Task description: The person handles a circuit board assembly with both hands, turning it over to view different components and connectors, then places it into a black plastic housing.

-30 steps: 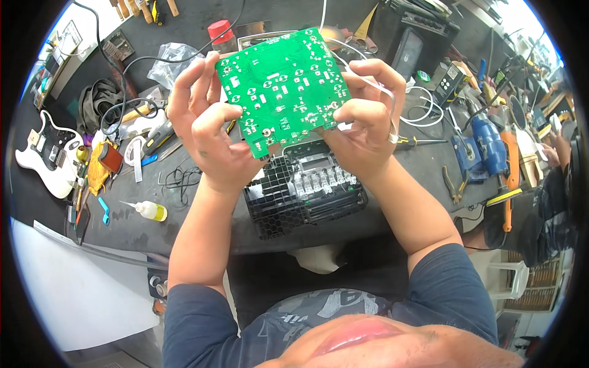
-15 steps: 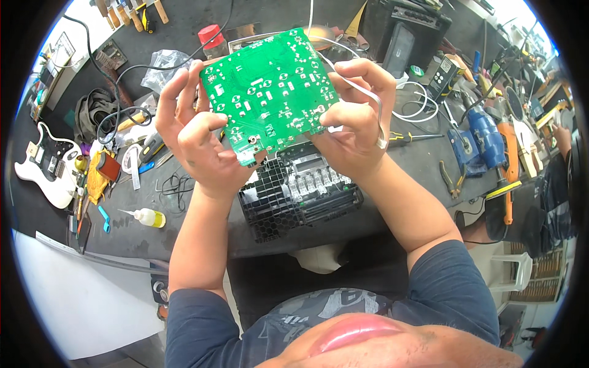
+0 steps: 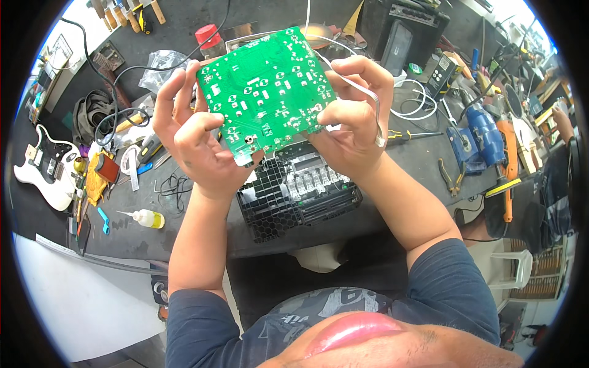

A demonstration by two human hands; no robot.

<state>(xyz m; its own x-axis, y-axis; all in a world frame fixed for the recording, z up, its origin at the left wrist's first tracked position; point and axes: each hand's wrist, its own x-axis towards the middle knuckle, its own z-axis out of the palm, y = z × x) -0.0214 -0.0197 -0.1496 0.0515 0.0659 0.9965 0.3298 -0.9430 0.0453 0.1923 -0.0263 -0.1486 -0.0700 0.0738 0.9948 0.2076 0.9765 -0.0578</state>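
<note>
Holding one green printed circuit board (image 3: 267, 92) between the left grip (image 3: 199, 138) and the right grip (image 3: 359, 126), raised above the dark counter (image 3: 144, 239) and tilted, with the solder-dotted face toward the camera. Pinching the board's left edge in the left grip, with thumb in front and fingers reaching toward the far left corner. Closing on the right side with the right grip, with thumb set on the face by the near right corner. Running across the right grip's fingers with one white cable (image 3: 362, 84), down to a connector end beside the hand.

Seen just nearer than the board, partly covered by it and lying on the counter, as one black plastic chassis (image 3: 297, 205) with a honeycomb section at left. Counted at left: one needle-tipped bottle (image 3: 149, 218) of yellowish liquid, one light-blue plastic tool (image 3: 103, 221), one white electric guitar body (image 3: 52, 189). Counted at far left: one clear plastic bag (image 3: 162, 69); just right of that, one red-lidded jar (image 3: 207, 34). Counted at right: one screwdriver (image 3: 399, 135) near the right grip, one pair of pliers (image 3: 452, 178), one blue power tool (image 3: 483, 135). Glimpsed at the far right, well apart: one hand of another person (image 3: 561, 121) and, nearer, one white plastic chair (image 3: 521, 270).
</note>
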